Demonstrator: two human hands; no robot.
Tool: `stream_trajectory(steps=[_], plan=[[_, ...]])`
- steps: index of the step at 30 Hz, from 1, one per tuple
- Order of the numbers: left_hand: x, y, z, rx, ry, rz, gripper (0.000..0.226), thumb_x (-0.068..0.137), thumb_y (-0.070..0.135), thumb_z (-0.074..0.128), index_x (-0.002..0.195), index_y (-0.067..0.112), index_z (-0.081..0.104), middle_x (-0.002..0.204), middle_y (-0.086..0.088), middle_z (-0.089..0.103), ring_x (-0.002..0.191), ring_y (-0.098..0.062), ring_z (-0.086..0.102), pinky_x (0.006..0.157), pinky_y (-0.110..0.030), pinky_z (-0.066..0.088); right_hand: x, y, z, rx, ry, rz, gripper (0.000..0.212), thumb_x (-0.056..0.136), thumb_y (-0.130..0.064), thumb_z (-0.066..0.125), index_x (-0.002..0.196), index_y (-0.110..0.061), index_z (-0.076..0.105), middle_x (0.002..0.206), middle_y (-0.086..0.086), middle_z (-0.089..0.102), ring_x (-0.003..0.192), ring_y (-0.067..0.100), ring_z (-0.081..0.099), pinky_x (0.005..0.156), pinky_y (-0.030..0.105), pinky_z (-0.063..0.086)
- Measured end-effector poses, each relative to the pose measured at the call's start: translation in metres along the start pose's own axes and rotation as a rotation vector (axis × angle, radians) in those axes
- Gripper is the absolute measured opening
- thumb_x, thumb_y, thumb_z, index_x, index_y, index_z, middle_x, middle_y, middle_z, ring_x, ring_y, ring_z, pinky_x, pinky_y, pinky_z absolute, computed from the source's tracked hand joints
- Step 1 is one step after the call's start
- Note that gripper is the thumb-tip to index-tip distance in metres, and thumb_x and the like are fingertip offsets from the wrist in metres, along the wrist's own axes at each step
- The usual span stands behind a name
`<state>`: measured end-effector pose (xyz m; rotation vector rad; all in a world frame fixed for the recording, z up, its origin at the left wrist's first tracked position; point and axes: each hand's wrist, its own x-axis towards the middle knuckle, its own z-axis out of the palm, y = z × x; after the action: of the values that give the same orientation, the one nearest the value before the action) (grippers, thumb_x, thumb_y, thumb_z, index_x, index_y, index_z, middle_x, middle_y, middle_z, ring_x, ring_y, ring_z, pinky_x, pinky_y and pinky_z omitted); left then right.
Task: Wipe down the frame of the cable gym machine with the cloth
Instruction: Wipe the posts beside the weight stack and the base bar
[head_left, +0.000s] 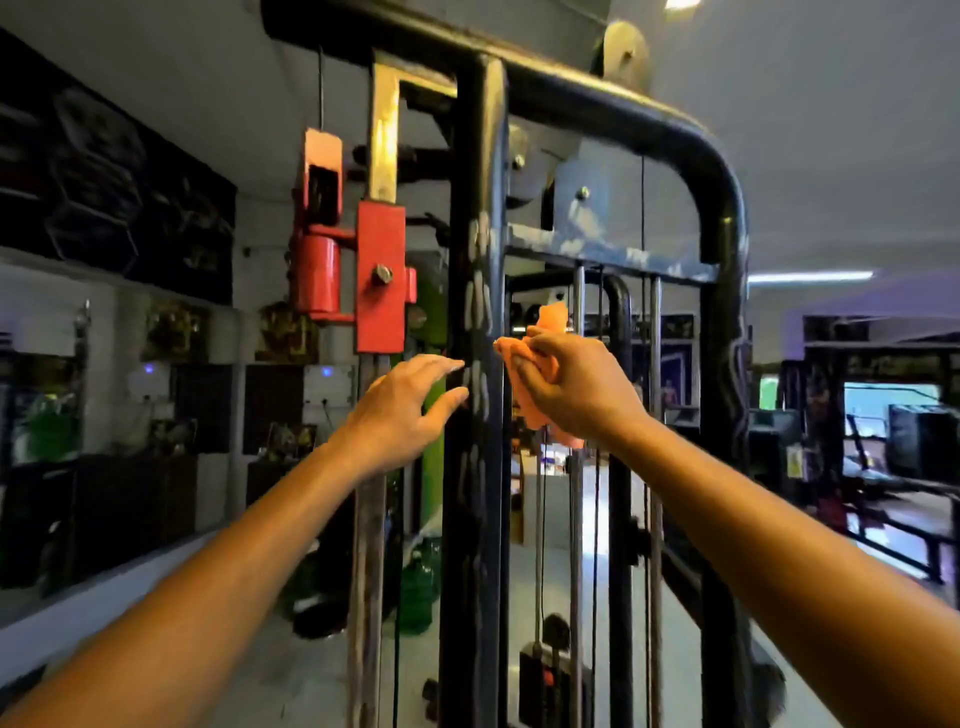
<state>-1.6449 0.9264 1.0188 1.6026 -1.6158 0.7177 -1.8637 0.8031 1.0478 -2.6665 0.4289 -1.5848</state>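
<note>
1. Gripwise, the right hand (574, 387) has its fingers curled around a bunched orange cloth (540, 374), while the left hand (410, 402) is spread and holds nothing, its fingertips just reaching the black upright post (475, 467).
2. That post belongs to the cable machine frame (722, 218), the largest thing in view: thick painted steel tube, curving over at the top right, with paint chipped off in pale patches. It looks rigid and immovable, so it should take firm wiping pressure without shifting.
3. A red sliding carriage (380, 275) sits on the rail left of the post, with a bolt head and edges that could snag fabric.
4. Thin steel guide rods (577, 519) and cables run behind the right hand; these are probably greasy and best kept off the cloth.
5. The cloth itself sits beside the post's right edge, at about mid-height in the view; whether it touches the metal is unclear. It is soft, light and limp, so I judge it handles best wrapped around the tube and held in the palm.
</note>
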Motion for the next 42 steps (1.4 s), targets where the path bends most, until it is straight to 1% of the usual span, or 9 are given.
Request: stream_trajectory(steps=[10, 15, 17, 19, 21, 24, 28, 33, 42], plan=[[0.154, -0.007, -0.050, -0.116, 0.168, 0.113, 0.043, 0.113, 0.031, 0.055, 0.153, 0.017, 0.057, 0.154, -0.001, 0.057, 0.142, -0.017, 0.051, 0.109, -0.023, 0.036, 0.156, 0.019, -0.006, -0.103, 0.259, -0.153, 0.038, 0.108, -0.061, 0.055, 0.099, -0.028, 0.072, 0.088, -0.009, 0.070, 0.077, 0.008, 0.066, 0.072, 0.034, 0.058], [0.218, -0.004, -0.060, -0.293, 0.178, -0.056, 0.036, 0.114, 0.037, 0.048, 0.138, 0.015, 0.064, 0.140, -0.011, 0.062, 0.131, -0.025, 0.058, 0.102, -0.030, 0.041, 0.210, 0.028, 0.002, -0.159, 0.384, -0.195, 0.037, 0.109, -0.059, 0.053, 0.097, -0.028, 0.069, 0.087, -0.013, 0.064, 0.076, 0.003, 0.060, 0.067, 0.025, 0.044], [0.241, -0.006, -0.061, -0.341, 0.190, -0.095, 0.037, 0.114, 0.044, 0.043, 0.102, 0.017, 0.064, 0.109, -0.016, 0.065, 0.105, -0.028, 0.063, 0.084, -0.031, 0.040, 0.226, 0.027, 0.011, -0.147, 0.430, -0.192, 0.039, 0.111, -0.062, 0.047, 0.102, -0.030, 0.068, 0.099, -0.010, 0.067, 0.084, 0.008, 0.062, 0.070, 0.028, 0.045], [0.254, -0.007, -0.063, -0.382, 0.240, -0.145, 0.037, 0.117, 0.042, 0.038, 0.089, 0.025, 0.054, 0.089, 0.000, 0.055, 0.082, -0.012, 0.054, 0.072, -0.023, 0.040, 0.234, 0.030, 0.030, -0.168, 0.418, -0.160, 0.049, 0.112, -0.064, 0.037, 0.126, -0.031, 0.069, 0.132, -0.002, 0.067, 0.127, 0.027, 0.060, 0.101, 0.046, 0.053], [0.265, -0.014, -0.065, -0.454, 0.251, -0.186, 0.040, 0.117, 0.047, 0.034, 0.090, 0.026, 0.056, 0.093, 0.005, 0.056, 0.088, -0.009, 0.055, 0.081, -0.022, 0.044, 0.232, 0.038, 0.056, -0.277, 0.403, -0.106, 0.060, 0.114, -0.063, 0.023, 0.163, -0.036, 0.043, 0.171, 0.004, 0.039, 0.166, 0.039, 0.013, 0.134, 0.065, 0.005], [0.272, -0.026, -0.067, -0.539, 0.223, -0.194, 0.049, 0.109, 0.067, 0.034, 0.102, 0.029, 0.065, 0.128, 0.000, 0.065, 0.124, -0.018, 0.057, 0.107, -0.043, 0.043, 0.209, 0.049, 0.087, -0.324, 0.398, -0.125, 0.069, 0.115, -0.057, 0.012, 0.174, -0.027, -0.007, 0.180, 0.006, -0.021, 0.161, 0.028, -0.035, 0.125, 0.052, -0.033], [0.275, -0.021, -0.072, -0.627, 0.174, -0.205, 0.071, 0.112, 0.065, 0.023, 0.141, 0.014, 0.064, 0.154, -0.007, 0.057, 0.145, -0.023, 0.050, 0.121, -0.050, 0.036, 0.226, 0.065, 0.094, -0.094, 0.321, -0.192, 0.068, 0.113, -0.058, 0.009, 0.171, -0.034, -0.017, 0.179, 0.000, -0.027, 0.163, 0.019, -0.030, 0.134, 0.052, -0.015], [0.288, -0.012, -0.093, -0.696, 0.141, -0.221, 0.089, 0.108, 0.074, 0.013, 0.151, 0.009, 0.056, 0.156, -0.013, 0.057, 0.148, -0.029, 0.049, 0.126, -0.053, 0.031, 0.298, 0.061, 0.065, -0.034, 0.310, -0.126, 0.086, 0.097, -0.081, -0.012, 0.173, -0.039, -0.007, 0.183, 0.002, -0.006, 0.169, 0.029, -0.009, 0.134, 0.064, 0.005], [0.297, -0.019, -0.100, -0.747, 0.142, -0.234, 0.102, 0.100, 0.086, 0.013, 0.148, 0.009, 0.059, 0.142, -0.012, 0.068, 0.139, -0.029, 0.059, 0.122, -0.054, 0.037, 0.228, 0.070, 0.090, -0.096, 0.336, -0.217, 0.061, 0.115, -0.058, 0.018, 0.167, -0.056, -0.014, 0.177, -0.014, -0.030, 0.163, 0.030, -0.032, 0.130, 0.064, -0.016]])
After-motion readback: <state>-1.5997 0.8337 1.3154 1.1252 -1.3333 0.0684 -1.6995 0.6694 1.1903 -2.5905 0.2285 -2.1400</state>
